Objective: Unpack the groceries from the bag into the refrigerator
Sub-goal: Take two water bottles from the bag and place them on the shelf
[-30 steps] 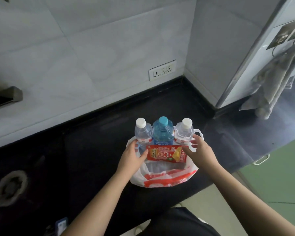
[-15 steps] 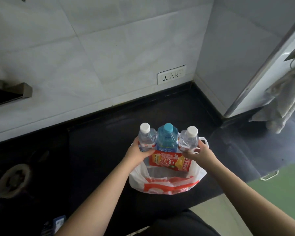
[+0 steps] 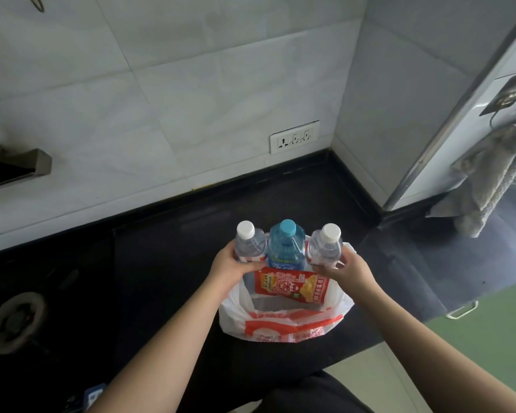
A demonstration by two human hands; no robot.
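A white plastic bag [image 3: 283,323] with red print stands on the black counter. Three bottles stand upright in its far side: a clear one with a white cap [image 3: 248,242] on the left, a blue one with a blue cap [image 3: 286,247] in the middle, and a clear one with a white cap [image 3: 325,245] on the right. A red snack packet [image 3: 292,286] leans in front of them. My left hand [image 3: 231,265] grips the left bottle. My right hand [image 3: 347,269] grips the right bottle.
The black counter [image 3: 161,263] meets a white tiled wall with a socket strip [image 3: 294,137]. A gas burner [image 3: 15,320] lies at the left. The white refrigerator [image 3: 471,120] stands at the right, with a grey towel [image 3: 489,180] hanging on it. Green floor lies lower right.
My hands left the snack packet and the bag's rim and closed round the two outer bottles. The view moved closer and slightly left.
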